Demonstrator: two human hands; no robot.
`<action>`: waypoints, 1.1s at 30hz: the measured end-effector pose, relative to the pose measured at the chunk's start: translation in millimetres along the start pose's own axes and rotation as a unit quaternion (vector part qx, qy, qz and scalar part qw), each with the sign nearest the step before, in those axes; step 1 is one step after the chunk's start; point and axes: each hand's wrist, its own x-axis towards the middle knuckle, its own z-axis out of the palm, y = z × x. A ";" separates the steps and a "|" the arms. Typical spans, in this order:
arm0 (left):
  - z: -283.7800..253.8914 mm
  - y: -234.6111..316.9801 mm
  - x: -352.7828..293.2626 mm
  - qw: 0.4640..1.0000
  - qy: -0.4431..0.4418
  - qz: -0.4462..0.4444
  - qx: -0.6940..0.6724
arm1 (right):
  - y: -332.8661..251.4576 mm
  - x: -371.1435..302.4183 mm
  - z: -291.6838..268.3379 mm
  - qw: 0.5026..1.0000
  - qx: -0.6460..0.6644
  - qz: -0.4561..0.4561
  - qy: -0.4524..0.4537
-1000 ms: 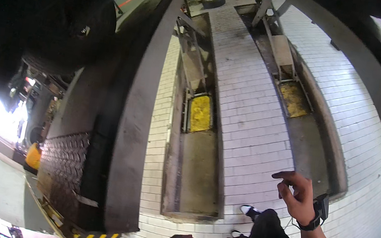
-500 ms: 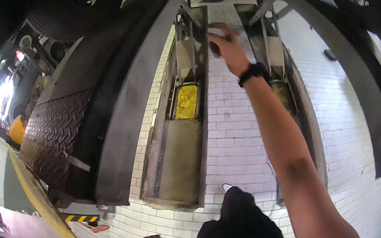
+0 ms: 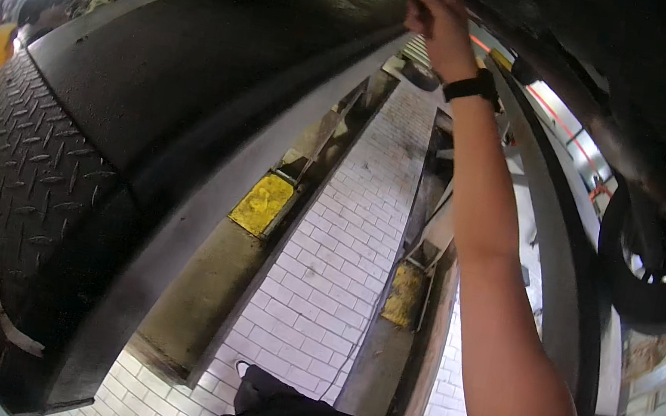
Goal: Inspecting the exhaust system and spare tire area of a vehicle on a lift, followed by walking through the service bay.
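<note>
Curled narrow, the right hand (image 3: 442, 25) is hovering close by the dark vehicle underbody (image 3: 630, 90); whether it is touching or gripping anything, I cannot tell. That underbody is spanning the upper right. Lower down, two long dark runways (image 3: 200, 56) are stretching away on either side, the left one ending in a tread-patterned plate (image 3: 30, 169). White tiled floor (image 3: 335, 252) is showing between them, with two sunken channels (image 3: 199, 309) running through it. A tyre (image 3: 640, 305) is showing at right. Yellow plates (image 3: 262, 204) are lying in the channels, and a black wristband (image 3: 476, 87) is circling the wrist.
</note>
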 end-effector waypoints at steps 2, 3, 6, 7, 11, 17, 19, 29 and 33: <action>8.4 -10.1 -5.4 0.999 0.047 0.006 -0.015 | 2.7 14.9 -17.8 1.000 0.007 -0.023 0.005; 10.4 -11.9 -6.3 0.998 0.061 0.025 -0.005 | 5.1 22.5 -30.1 1.000 0.008 -0.025 -0.003; 22.7 -5.3 -14.1 0.983 0.123 -0.106 -0.087 | 14.2 36.1 -57.5 0.991 0.103 0.007 0.082; 23.2 -2.6 -13.9 0.983 0.124 -0.107 -0.087 | 14.5 35.0 -54.0 0.991 0.104 0.008 0.081; 23.4 2.0 -5.8 0.995 0.100 -0.005 0.024 | 14.2 34.3 -57.9 0.992 0.121 -0.014 0.031; 20.7 10.0 12.7 0.996 0.084 0.022 0.009 | 11.0 19.8 -40.0 0.993 0.109 -0.004 0.045; 17.3 13.0 15.9 0.996 0.076 0.038 0.001 | 6.8 4.0 -33.7 0.996 0.058 -0.011 0.064; 5.1 5.1 23.9 0.998 0.055 0.042 -0.014 | -23.3 -56.6 -82.3 0.759 -0.575 -0.136 0.272; 4.8 2.9 34.3 0.997 0.024 0.074 -0.006 | -31.5 -60.9 -95.1 0.721 -0.646 -0.065 0.243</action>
